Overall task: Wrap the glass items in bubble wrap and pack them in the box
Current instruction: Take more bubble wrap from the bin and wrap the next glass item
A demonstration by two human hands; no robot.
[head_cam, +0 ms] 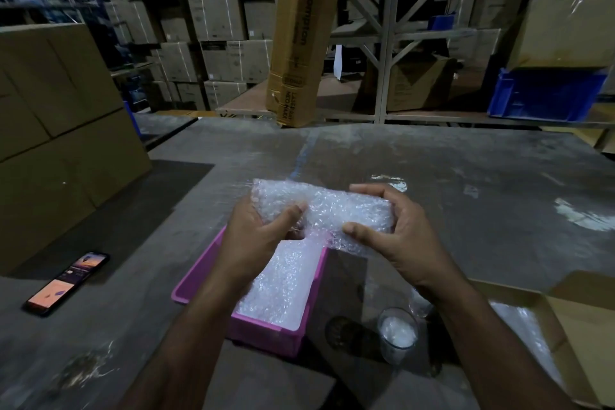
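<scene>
A bundle of bubble wrap (327, 208) is held in the air above the table, over the far end of a pink tray (199, 276). My left hand (258, 233) grips its left end and my right hand (396, 230) grips its right end. Whatever is inside the wrap is hidden. More bubble wrap (283, 286) fills the pink tray. A clear drinking glass (397, 334) with something white in it stands on the table under my right forearm. An open cardboard box (572, 336) lies at the near right, with bubble wrap inside.
A lit phone (66, 281) lies on the table at the left. Large cardboard boxes (60, 130) stand at the table's left edge. A tall carton (299, 36) leans behind the table. A blue crate (545, 95) sits on racking at the right.
</scene>
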